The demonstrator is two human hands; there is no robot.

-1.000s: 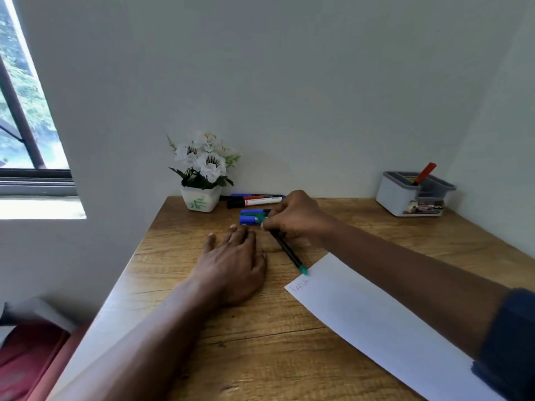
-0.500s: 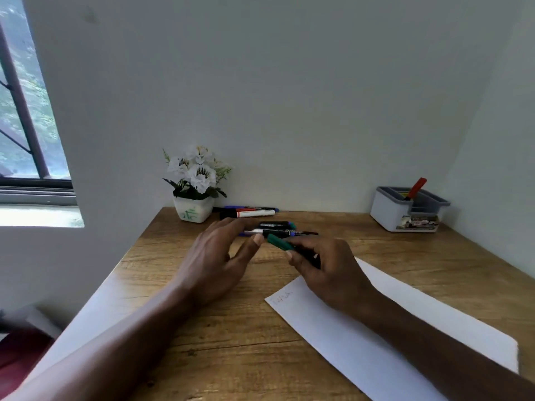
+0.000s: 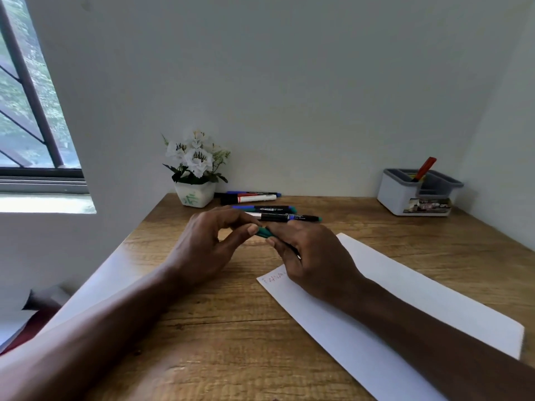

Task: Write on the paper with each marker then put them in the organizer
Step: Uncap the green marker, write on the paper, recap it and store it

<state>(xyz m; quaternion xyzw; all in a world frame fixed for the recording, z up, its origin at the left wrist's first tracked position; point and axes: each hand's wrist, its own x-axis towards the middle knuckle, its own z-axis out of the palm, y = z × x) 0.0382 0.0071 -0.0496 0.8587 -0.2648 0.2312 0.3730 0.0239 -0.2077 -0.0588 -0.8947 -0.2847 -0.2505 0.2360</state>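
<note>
Currently clamped in right hand: green marker, barrel enclosed by curled fingers, green end projecting from thumb side toward left hand. Pinched at that green end between left thumb and forefinger, with remaining left fingers loosely curled. Held clear of desk, directly between both hands, hands almost touching at green end. Rest of barrel hidden inside right fist.

Under right hand and forearm: paper, lying flat, running back toward wearer on right side. Faint red writing at its near-left corner, just beside heel of right hand on thumb side.

Just beyond fingertips of both hands, flat on desk: loose markers, several, roughly parallel, nearest just past right knuckles.

Well beyond right hand, off to its outer side, against wall: organizer, with red marker leaning in one compartment.

Beyond left hand, near wall: flower pot with white blooms, well apart from both hands.
</note>
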